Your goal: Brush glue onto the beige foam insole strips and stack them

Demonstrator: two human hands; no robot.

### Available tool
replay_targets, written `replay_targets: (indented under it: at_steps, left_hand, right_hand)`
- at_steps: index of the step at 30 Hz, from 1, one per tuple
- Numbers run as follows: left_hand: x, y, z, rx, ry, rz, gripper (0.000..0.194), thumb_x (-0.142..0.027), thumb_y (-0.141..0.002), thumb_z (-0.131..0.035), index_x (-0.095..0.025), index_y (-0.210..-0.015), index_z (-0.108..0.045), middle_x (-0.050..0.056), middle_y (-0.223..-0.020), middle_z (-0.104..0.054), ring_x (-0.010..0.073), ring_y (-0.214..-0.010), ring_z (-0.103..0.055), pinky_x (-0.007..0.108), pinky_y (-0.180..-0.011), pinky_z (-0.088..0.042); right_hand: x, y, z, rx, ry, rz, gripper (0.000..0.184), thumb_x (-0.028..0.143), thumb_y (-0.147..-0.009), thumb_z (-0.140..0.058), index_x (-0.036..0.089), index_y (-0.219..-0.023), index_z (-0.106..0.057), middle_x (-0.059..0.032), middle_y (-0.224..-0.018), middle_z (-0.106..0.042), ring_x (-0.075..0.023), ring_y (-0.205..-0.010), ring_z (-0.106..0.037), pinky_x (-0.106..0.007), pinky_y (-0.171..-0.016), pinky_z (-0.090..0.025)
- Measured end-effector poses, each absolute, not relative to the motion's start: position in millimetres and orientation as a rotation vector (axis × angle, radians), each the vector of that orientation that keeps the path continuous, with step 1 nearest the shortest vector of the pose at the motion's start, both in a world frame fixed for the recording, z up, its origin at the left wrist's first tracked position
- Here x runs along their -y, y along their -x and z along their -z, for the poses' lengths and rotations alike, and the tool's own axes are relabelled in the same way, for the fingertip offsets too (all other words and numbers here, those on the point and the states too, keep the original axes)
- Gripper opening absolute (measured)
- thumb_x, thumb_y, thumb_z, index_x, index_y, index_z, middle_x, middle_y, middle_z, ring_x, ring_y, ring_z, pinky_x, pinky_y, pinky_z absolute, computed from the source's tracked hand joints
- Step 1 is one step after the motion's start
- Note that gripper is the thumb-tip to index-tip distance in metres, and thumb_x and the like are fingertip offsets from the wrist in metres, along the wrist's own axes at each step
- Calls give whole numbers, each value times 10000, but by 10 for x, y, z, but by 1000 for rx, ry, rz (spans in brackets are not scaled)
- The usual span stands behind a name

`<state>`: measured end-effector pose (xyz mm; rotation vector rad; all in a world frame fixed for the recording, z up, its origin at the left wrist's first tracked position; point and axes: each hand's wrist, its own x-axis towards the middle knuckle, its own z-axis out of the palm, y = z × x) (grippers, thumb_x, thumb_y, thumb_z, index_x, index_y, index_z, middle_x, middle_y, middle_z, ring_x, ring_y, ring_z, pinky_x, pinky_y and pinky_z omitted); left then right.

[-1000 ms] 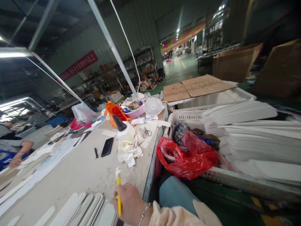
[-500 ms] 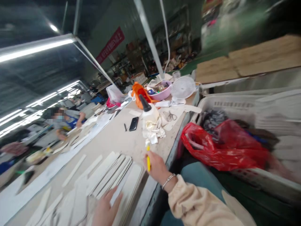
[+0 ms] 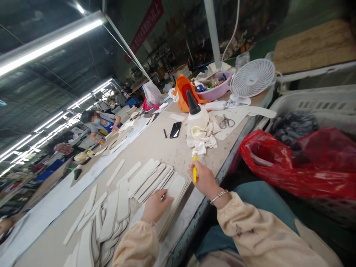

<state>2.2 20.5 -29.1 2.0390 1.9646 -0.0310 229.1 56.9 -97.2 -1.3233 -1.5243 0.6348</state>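
My right hand (image 3: 204, 178) is closed around the yellow handle of a small brush (image 3: 195, 168), whose whitish tip points away from me. Just beyond the tip stands a whitish plastic bottle (image 3: 198, 120) with a black cone top, crumpled cream-stained scraps (image 3: 204, 140) around its base. My left hand (image 3: 157, 205) lies over a stack of long pale strips (image 3: 178, 189) with rounded ends, thumb apart from the fingers; part of the fingers is hidden. To its left, more strips lie overlapping in a fanned row (image 3: 150, 180) and a loose pile (image 3: 111, 215).
A phone (image 3: 175, 129), scissors (image 3: 227, 121), an orange bag (image 3: 182, 91), a pink basin (image 3: 214, 91) and a white fan (image 3: 252, 78) stand farther along the table. Right of the table edge, a red plastic bag (image 3: 294, 167) sits in a white crate (image 3: 319, 98). Another person (image 3: 104, 124) works across the left side.
The view has shifted, so the table and its things sit farther right and higher. My left hand now shows more fully on the strips. My right hand keeps the brush near the bottle.
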Motion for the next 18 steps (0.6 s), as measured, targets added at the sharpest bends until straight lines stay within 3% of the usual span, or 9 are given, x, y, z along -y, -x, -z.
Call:
replay_targets:
  at_steps: [7,10,13,18]
  left_hand:
    - [-165,-21,324,-2039,-1960,-140,327,-371,-748,-631,-167,-1005,-636,82,-1031,-655,198,-888,-627,316,-800,-456]
    - [-153,-20,307,-2078,-1946,-226,262,-352,-709,-661,-184,-899,-596,38,-896,-624,198,-863,-591,312,-779,-422]
    - [-141,-8,256,-2060,-1921,-289,199,-350,-709,-656,-209,-751,-522,-32,-701,-528,157,-710,-519,283,-693,-380]
    - [-40,-15,48,-1916,-1817,-398,280,-390,-743,-634,-216,-666,-428,-76,-581,-396,105,-575,-406,237,-575,-332]
  right_hand:
    - [-544,-2237,969,1586,1333,-671,109,206,-863,-556,216,-966,-519,-45,-844,-658,-197,-837,-647,-292,-755,-483]
    - [-527,-2218,960,1602,1300,-697,139,223,-854,-575,214,-973,-504,-58,-886,-659,-211,-889,-652,-316,-790,-492]
    - [-513,-2201,951,1607,1227,-753,203,256,-838,-607,215,-989,-478,-74,-940,-664,-230,-950,-655,-350,-824,-500]
    - [-460,-2157,857,1464,964,-1020,363,332,-775,-698,238,-969,-406,-94,-1113,-664,-215,-999,-653,-384,-880,-503]
